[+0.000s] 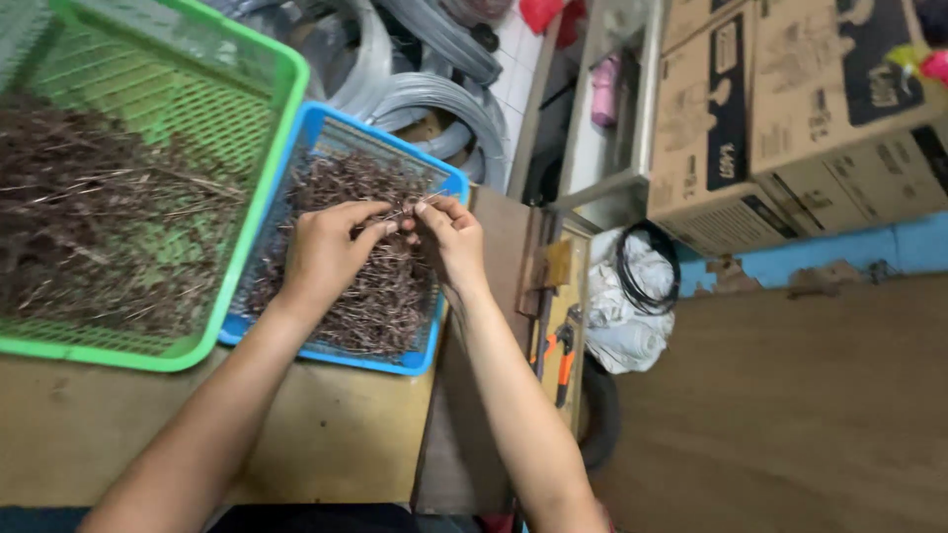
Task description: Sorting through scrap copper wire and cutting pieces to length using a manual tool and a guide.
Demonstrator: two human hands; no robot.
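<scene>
The thin metal pin (400, 212) I pinch between both hands is slim, straight and greyish-brown. My left hand (326, 252) and right hand (449, 237) each grip one end with fingertips, holding it just above the blue basket (449, 183), which is heaped with similar dark pins (380, 296). Left of my hands, the green basket (262, 168) holds more tangled brown pieces.
</scene>
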